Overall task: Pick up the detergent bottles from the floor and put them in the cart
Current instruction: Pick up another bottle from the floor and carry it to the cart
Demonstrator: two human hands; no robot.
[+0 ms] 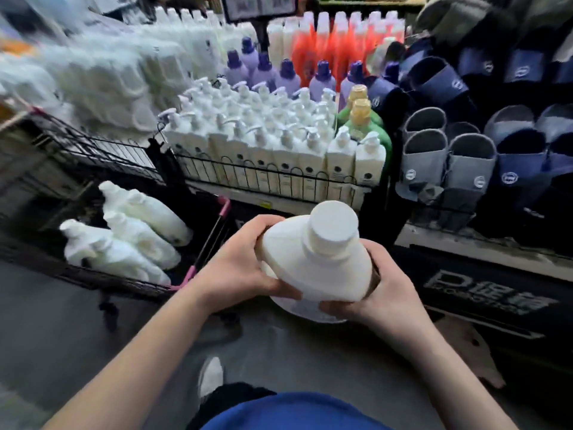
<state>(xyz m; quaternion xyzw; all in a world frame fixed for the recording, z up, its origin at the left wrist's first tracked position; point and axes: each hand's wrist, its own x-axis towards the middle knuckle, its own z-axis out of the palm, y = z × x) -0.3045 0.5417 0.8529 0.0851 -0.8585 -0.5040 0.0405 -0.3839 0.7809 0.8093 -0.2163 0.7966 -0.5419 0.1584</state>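
Note:
A large white detergent bottle (313, 259) with a wide white cap is held up in the middle of the view, cap toward the camera. My left hand (238, 268) grips its left shoulder and my right hand (369, 293) grips its right side and base. To the left stands the black wire cart (214, 237) with pink trim. Three white detergent bottles (136, 234) lie inside it. Part of a white rounded thing (297, 311) shows on the floor under the held bottle; what it is cannot be told.
A low shelf with a wire rail (273, 175) carries several white pump bottles, with purple, orange and green bottles behind. Slippers (465, 162) hang on the right. A black base panel (483, 293) runs along the floor. My shoe (210, 377) stands on the grey floor.

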